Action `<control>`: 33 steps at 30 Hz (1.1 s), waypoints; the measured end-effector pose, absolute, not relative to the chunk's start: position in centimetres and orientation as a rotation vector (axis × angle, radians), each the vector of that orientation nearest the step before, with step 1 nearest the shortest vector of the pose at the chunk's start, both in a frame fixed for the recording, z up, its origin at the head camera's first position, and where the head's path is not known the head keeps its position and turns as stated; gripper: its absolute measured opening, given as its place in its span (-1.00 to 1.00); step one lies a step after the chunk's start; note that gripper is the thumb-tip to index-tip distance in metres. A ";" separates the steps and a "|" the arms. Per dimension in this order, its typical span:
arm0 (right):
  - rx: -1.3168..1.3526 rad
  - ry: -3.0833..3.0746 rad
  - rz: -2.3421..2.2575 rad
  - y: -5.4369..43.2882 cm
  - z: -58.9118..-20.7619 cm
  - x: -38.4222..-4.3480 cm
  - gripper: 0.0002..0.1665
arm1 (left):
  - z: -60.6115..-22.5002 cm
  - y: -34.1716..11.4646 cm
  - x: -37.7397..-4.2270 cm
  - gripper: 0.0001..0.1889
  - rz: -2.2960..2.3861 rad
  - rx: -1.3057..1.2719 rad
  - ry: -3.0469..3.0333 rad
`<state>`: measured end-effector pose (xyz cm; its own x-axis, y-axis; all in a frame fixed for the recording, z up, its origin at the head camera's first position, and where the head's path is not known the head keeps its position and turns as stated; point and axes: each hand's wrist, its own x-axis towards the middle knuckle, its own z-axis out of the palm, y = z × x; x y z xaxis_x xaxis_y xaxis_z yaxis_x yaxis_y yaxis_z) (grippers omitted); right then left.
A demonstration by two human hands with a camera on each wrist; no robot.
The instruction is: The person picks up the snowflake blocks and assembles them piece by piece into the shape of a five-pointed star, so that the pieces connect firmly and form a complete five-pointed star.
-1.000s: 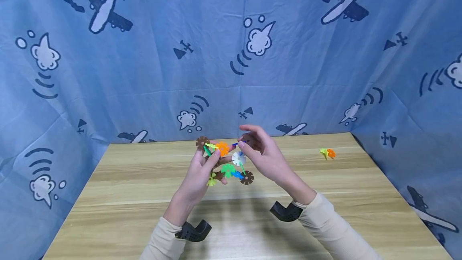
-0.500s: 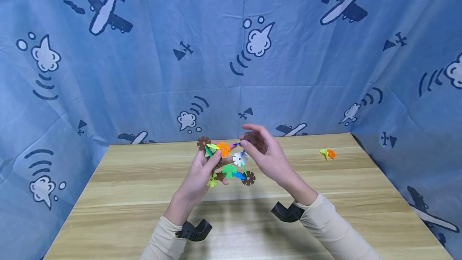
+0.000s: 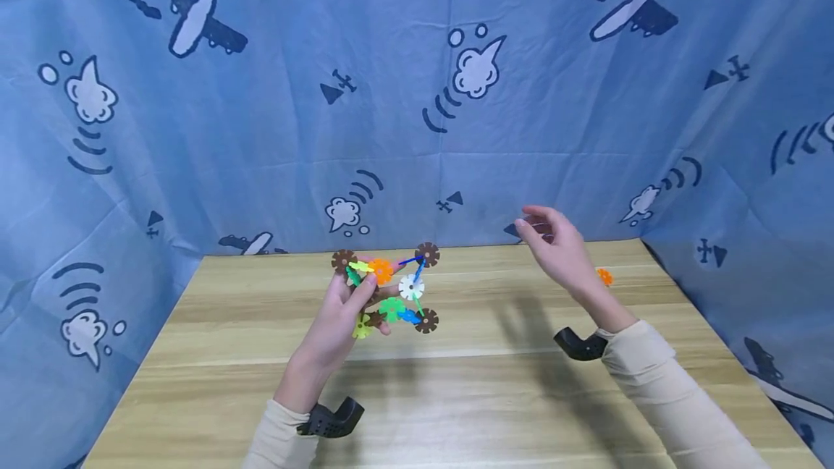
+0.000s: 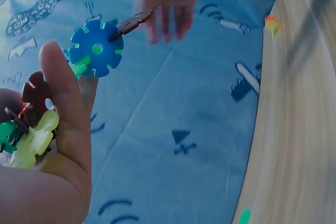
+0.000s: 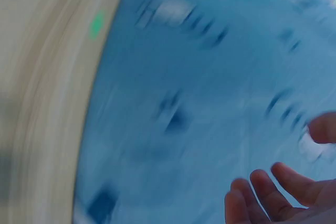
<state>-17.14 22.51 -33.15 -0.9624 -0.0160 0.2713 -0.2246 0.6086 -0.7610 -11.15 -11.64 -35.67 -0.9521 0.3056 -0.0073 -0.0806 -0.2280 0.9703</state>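
Observation:
My left hand [image 3: 342, 317] holds a cluster of plastic snowflake discs [image 3: 391, 288] above the wooden table [image 3: 456, 396]; the cluster has brown, orange, white, green, blue and yellow pieces. In the left wrist view the fingers [image 4: 63, 108] curl round yellow and brown discs, and a blue disc [image 4: 96, 48] sticks up. My right hand [image 3: 554, 244] is off to the right, fingers loosely spread and empty, near a small orange piece [image 3: 604, 277] on the table. The right wrist view is blurred and shows only bare fingertips [image 5: 273, 192].
A blue cloth with plane and cloud prints [image 3: 417, 93] hangs behind and at both sides of the table. The orange and yellow loose piece [image 4: 271, 23] lies near the far right table edge.
My right hand let go of the cluster and swung right toward the loose orange piece. A brown disc now stands at the cluster's upper right. The left hand shifted slightly left.

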 end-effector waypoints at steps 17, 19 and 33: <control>-0.055 -3.178 0.185 34.8 -39.9 -21.1 -0.57 | -36.9 -19.2 -9.2 -0.65 2.357 0.163 1.914; -0.084 -3.189 0.154 35.3 -40.9 -21.0 -0.61 | -36.9 -19.4 -9.1 -0.67 2.375 0.159 1.906; -0.196 -3.308 0.277 37.0 -43.6 -21.4 -0.38 | -36.7 -19.0 -9.2 -0.64 2.373 0.169 1.871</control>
